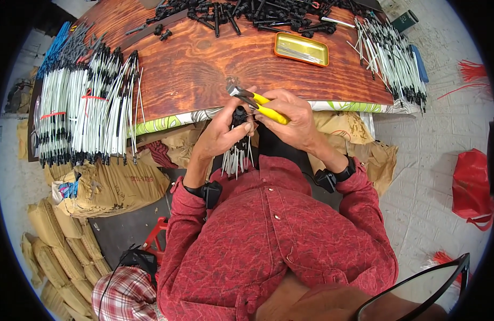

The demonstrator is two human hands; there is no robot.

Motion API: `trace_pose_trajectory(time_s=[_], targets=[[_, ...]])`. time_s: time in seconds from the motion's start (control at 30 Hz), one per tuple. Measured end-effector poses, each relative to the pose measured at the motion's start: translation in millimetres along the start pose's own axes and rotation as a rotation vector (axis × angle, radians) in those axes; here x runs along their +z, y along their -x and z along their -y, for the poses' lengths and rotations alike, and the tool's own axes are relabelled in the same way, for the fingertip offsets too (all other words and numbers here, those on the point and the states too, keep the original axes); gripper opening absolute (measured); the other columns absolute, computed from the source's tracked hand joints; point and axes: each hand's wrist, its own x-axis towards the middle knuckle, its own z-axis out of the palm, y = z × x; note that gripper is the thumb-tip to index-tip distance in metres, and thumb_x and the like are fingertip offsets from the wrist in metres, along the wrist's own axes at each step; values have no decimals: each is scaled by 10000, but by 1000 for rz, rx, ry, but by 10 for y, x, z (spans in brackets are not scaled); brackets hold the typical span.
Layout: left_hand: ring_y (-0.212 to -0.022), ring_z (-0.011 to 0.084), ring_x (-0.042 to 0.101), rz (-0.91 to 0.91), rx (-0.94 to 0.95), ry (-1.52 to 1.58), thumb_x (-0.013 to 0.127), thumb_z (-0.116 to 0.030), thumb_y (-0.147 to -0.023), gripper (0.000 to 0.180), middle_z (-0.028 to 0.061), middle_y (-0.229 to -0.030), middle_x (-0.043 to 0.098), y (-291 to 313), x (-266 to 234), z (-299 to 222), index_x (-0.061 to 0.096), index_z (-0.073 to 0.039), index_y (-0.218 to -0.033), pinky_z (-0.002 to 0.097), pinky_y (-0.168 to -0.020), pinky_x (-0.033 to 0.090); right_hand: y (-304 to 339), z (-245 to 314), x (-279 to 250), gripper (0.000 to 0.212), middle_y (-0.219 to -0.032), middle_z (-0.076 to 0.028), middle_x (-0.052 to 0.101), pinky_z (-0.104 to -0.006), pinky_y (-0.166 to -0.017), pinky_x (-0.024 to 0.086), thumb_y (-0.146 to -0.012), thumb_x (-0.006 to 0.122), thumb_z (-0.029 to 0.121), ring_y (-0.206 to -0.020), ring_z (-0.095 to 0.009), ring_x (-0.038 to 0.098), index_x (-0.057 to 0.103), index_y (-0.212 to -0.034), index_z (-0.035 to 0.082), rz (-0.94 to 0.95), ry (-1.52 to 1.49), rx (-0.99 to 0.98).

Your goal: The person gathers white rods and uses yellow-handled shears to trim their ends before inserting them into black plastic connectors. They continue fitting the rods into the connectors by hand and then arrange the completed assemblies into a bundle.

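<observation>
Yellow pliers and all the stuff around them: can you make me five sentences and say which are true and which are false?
1. The right hand holds the yellow-handled pliers. True.
2. The left hand holds nothing. False: the left hand holds a black-and-white bundle.
3. The tin on the table is round. False: the tin is rectangular, with rounded corners.
4. A red bag is near the picture's right edge. True.
5. The shirt is green. False: the shirt is red.
</observation>
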Motion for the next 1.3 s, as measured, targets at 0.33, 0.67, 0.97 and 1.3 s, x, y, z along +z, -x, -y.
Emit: trace_pose_trajectory(time_s=[0.33, 0.67, 0.97, 1.3], targets=[[-834, 131, 546, 10, 40, 34, 555, -2, -919, 699, 46, -935, 522, 44, 9, 63, 230, 15, -1537, 283, -795, 485, 47, -88, 35, 131, -988, -93, 685, -288, -764, 507, -830, 702, -2, -859, -170, 653, 696, -960, -18, 109, -174, 319], [-820, 134, 547, 19, 52, 5, 552, 7, -914, 717, 48, -939, 514, 25, -25, 86, 216, -2, -1547, 301, -809, 490, 142, -78, -204, 207, -1020, -99, 698, -312, -789, 525, -810, 671, -37, -900, -190, 670, 702, -1013, -14, 33, -76, 177], [-827, 126, 546, -90, 15, -5, 533, 15, -922, 688, 44, -935, 505, 9, 68, -35, 235, -3, -1542, 285, -803, 477, 501, 29, -453, 459, -1132, -125, 681, -380, -815, 533, -675, 589, -81, -949, -302, 664, 693, -1104, 48, 248, 414, 4], [-844, 110, 550, -150, -11, -28, 530, 28, -916, 604, 35, -972, 483, 49, 128, -94, 343, 5, -1490, 266, -798, 474, 340, 53, -469, 420, -1251, -112, 640, -407, -839, 521, -694, 623, -25, -970, -302, 649, 702, -1095, 72, 267, 643, -86]])
